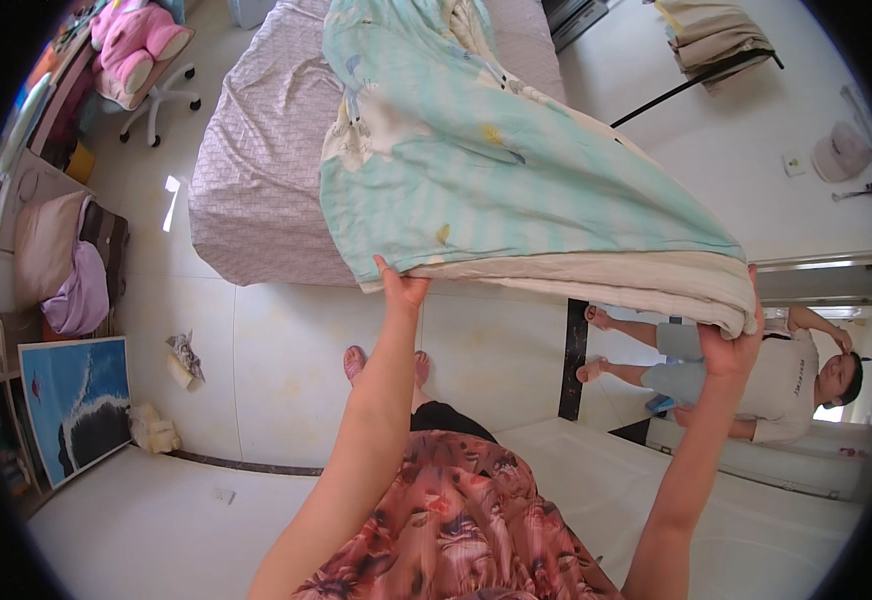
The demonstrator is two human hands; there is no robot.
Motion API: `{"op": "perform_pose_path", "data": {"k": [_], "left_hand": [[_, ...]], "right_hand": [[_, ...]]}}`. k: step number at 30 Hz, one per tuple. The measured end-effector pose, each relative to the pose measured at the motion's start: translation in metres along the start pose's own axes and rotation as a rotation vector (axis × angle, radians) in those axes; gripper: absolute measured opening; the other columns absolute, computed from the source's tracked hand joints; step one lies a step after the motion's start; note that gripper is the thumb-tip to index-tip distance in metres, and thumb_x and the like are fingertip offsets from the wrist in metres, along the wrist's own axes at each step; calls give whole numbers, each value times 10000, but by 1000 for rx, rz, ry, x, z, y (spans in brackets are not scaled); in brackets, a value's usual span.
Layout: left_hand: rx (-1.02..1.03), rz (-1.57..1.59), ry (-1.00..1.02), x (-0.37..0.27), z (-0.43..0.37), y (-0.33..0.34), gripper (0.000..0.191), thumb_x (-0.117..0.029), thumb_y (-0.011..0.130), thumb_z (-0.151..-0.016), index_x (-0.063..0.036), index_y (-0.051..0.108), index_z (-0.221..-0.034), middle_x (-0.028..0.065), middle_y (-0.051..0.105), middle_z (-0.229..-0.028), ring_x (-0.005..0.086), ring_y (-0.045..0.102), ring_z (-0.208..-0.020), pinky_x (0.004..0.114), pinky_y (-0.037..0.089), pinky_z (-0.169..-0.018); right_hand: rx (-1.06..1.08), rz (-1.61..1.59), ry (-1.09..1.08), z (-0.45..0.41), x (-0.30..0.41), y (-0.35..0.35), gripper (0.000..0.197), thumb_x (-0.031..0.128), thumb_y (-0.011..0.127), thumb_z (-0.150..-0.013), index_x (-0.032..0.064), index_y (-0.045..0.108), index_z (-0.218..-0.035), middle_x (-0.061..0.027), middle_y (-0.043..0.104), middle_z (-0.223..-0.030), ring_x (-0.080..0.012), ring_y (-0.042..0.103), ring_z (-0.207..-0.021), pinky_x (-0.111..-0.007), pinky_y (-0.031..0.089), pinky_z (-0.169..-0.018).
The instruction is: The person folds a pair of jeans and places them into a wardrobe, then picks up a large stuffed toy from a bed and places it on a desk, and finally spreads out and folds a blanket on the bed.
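Note:
A mint-green patterned quilt (511, 180) with cream layers along its near edge stretches from the bed towards me, held up in both hands. My left hand (403, 285) grips its near left corner, thumb on top, close to the end of the bed. At the right, my right hand (728, 341) holds the thick rolled cream corner, with the fingers partly hidden behind the cloth. The rest of the quilt lies on the bed's greyish-mauve fitted sheet (263, 172), which is wrinkled at the upper left.
A person (788, 375) stands in the doorway at right, one hand at the head. At left are a swivel chair (154, 101) with a pink plush toy (135, 41), cushions (45, 244) and a blue painting (79, 405). Crumpled wrapping (184, 360) lies on the floor. Folded cloth (721, 45) hangs from a black rail.

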State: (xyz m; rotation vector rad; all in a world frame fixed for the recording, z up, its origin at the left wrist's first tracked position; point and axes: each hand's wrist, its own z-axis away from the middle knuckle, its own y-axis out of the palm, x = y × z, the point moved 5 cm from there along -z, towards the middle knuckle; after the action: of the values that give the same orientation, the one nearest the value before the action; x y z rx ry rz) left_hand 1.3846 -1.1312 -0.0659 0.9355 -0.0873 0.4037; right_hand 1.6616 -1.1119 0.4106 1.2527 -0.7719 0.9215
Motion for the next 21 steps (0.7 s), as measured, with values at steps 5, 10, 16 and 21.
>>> {"op": "perform_pose_path", "data": {"k": [5,10,16,21], "left_hand": [[-112,-90,208,-112,-17,3,543,-331,545,-901,-75,439,-1368,135,466,-1399,346,440,-1276,577,369,-1047],[205,-312,427,-192,91,126,509,-123,636,-834,23,469,-1292,166,572,-1233,330,560,-1128,501,466,-978],[-388,-526,623,-261,208,-70,445,-59,681,-802,-9,545,-1222,132,606,-1180,304,581,-1084,466,475,-968],[-503,-471,604,-240,218,-104,409,-36,707,-761,-51,598,-1155,105,625,-1161,306,574,-1092,510,460,-967]], "right_hand": [[-32,43,-7,-22,3,-44,385,296,529,-970,25,533,-1244,-123,588,-1227,-269,557,-1132,-442,436,-1014],[-269,253,-22,-19,-75,-246,349,298,561,-948,56,552,-1199,-96,603,-1166,-243,571,-1090,-413,469,-944],[-202,396,550,45,-261,-336,404,188,579,-943,15,500,-1300,-33,597,-1015,-150,575,-892,-316,457,-736],[-150,470,520,40,-225,-356,359,135,568,-930,-29,524,-1246,-80,618,-1097,-171,591,-976,-304,461,-842]]}}
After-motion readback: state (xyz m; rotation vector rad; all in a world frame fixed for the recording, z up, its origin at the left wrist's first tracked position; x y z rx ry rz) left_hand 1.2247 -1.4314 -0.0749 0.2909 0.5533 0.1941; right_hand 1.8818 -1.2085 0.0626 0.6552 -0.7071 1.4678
